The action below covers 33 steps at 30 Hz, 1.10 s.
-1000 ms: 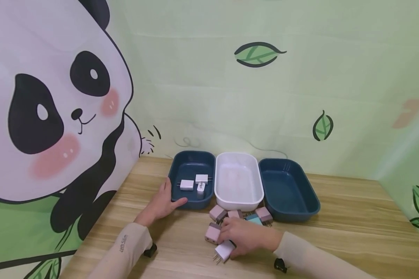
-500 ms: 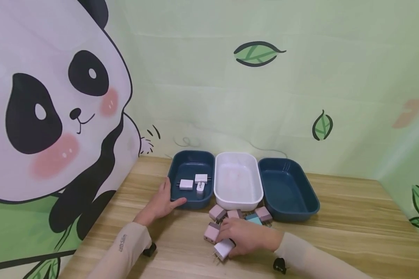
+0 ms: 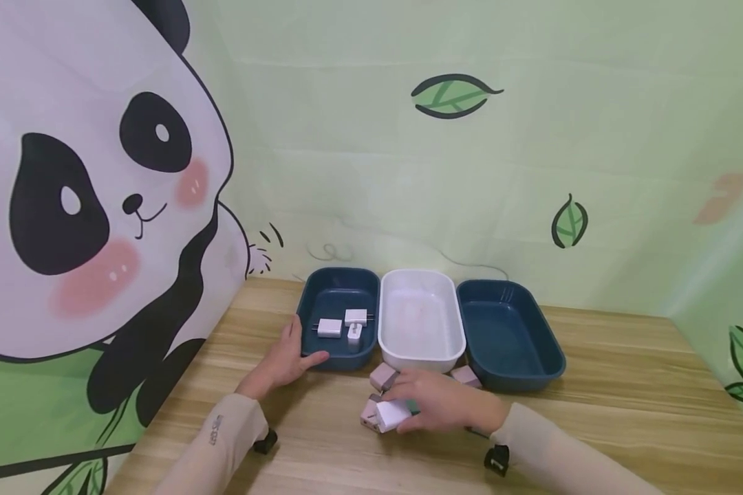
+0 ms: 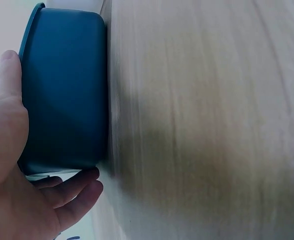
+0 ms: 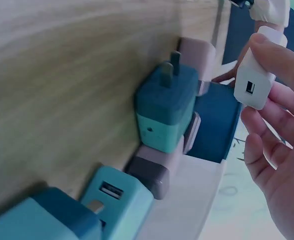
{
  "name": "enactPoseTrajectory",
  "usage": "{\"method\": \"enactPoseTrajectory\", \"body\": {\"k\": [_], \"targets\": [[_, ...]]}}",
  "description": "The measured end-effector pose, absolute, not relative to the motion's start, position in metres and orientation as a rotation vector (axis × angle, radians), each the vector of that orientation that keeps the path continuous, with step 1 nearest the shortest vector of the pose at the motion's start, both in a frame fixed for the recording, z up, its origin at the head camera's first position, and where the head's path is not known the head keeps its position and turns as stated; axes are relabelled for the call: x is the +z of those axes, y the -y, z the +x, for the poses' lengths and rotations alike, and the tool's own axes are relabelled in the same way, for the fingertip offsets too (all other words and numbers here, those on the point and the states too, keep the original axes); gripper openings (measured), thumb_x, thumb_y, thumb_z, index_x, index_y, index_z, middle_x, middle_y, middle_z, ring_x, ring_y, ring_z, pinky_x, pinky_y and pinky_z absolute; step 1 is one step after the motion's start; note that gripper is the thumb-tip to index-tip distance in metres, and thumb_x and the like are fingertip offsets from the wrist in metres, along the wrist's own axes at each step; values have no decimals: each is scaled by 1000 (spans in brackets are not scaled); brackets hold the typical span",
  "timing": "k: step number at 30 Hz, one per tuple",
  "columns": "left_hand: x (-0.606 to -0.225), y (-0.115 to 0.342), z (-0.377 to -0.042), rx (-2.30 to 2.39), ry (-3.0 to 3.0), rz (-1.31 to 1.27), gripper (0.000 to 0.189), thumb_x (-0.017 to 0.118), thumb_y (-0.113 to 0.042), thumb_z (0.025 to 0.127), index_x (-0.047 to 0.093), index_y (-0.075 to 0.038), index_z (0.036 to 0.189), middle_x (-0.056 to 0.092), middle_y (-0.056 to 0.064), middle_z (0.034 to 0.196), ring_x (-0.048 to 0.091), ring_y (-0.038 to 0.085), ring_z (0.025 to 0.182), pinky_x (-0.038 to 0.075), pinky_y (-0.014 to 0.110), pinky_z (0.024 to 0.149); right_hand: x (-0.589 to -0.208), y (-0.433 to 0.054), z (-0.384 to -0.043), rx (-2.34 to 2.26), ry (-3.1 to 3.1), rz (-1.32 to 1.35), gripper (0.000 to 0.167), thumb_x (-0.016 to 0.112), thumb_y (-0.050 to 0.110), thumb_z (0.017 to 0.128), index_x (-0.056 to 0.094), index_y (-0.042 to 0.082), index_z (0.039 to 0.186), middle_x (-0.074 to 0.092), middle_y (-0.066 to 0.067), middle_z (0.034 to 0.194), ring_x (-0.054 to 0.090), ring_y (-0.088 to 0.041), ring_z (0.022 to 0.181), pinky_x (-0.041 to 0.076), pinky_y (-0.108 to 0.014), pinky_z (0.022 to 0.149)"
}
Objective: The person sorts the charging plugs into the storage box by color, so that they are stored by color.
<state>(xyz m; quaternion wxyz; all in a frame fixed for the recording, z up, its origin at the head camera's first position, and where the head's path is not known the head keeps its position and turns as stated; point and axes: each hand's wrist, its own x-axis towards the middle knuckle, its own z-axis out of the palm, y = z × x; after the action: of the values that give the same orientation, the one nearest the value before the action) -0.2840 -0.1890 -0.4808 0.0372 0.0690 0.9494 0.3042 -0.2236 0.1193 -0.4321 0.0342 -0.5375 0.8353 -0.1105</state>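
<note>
White charger [image 5: 255, 72] in right hand [image 3: 438, 402] shows its port [image 5: 250, 87] only from right wrist.

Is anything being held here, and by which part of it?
The right hand holds a white USB charger by opposite sides of its body, USB port uncovered. The left hand rests against the left navy tray at its near-left corner.

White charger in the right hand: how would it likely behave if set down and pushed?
The white charger looks stiff; its casing shows no dent where the fingers grip it. Its flat sides suggest sliding rather than rolling. The smooth casing may be somewhat slippery.
</note>
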Motion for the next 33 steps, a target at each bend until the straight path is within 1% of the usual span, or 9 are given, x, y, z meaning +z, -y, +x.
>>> {"method": "enactPoseTrajectory", "body": {"k": [2,8,12,16,21,26,29,33], "targets": [[-480,189,-284,936,-2905,205,108,65,-48,85,-3,9,147,5,33,151,20,44,136,22,53,108,-429,-119,-225,-354,-2583,-1653,42,76,33,80,67,12,115,63,4,113,54,-9,107,42,-23,93],[-479,188,-282,947,-2894,200,108,66,-48,85,-4,8,147,4,32,151,20,44,137,22,53,108,-425,-118,-228,-362,-2658,-1636,41,77,32,79,67,14,114,64,7,109,51,-9,93,44,-20,79],[-479,188,-283,951,-2887,193,109,66,-48,85,-4,8,147,3,32,151,19,44,137,22,52,108,-426,-115,-231,-356,-2693,-1621,41,77,31,80,66,14,115,64,6,108,50,-10,91,44,-20,76],[-479,189,-284,956,-2887,192,110,66,-49,85,-5,7,147,4,31,151,20,44,137,22,53,108,-424,-113,-235,-370,-2736,-1569,41,75,30,82,65,12,117,63,2,108,52,-11,91,46,-21,77],[-479,188,-285,950,-2893,197,110,66,-49,85,-4,7,147,4,31,151,21,44,136,23,53,107,-420,-110,-239,-452,-2790,-1511,41,75,27,82,65,8,116,64,-3,106,55,-13,93,49,-25,79],[-481,188,-284,951,-2887,189,110,65,-50,84,-4,6,148,4,31,151,22,44,136,23,54,107,-416,-103,-246,-513,-2809,-1373,40,74,30,83,66,8,115,64,-3,106,56,-12,92,49,-25,77],[-482,188,-283,942,-2881,180,111,65,-52,84,-6,5,148,3,31,151,22,45,135,24,54,107,-414,-97,-251,-478,-2824,-1286,43,72,32,84,65,8,118,65,-3,109,56,-12,94,49,-26,80],[-481,188,-284,946,-2887,180,111,65,-51,84,-6,6,148,3,31,151,22,44,136,23,54,107,-409,-90,-260,-458,-2857,-1201,46,74,29,83,63,7,122,64,-6,114,57,-14,95,49,-28,85]]}}
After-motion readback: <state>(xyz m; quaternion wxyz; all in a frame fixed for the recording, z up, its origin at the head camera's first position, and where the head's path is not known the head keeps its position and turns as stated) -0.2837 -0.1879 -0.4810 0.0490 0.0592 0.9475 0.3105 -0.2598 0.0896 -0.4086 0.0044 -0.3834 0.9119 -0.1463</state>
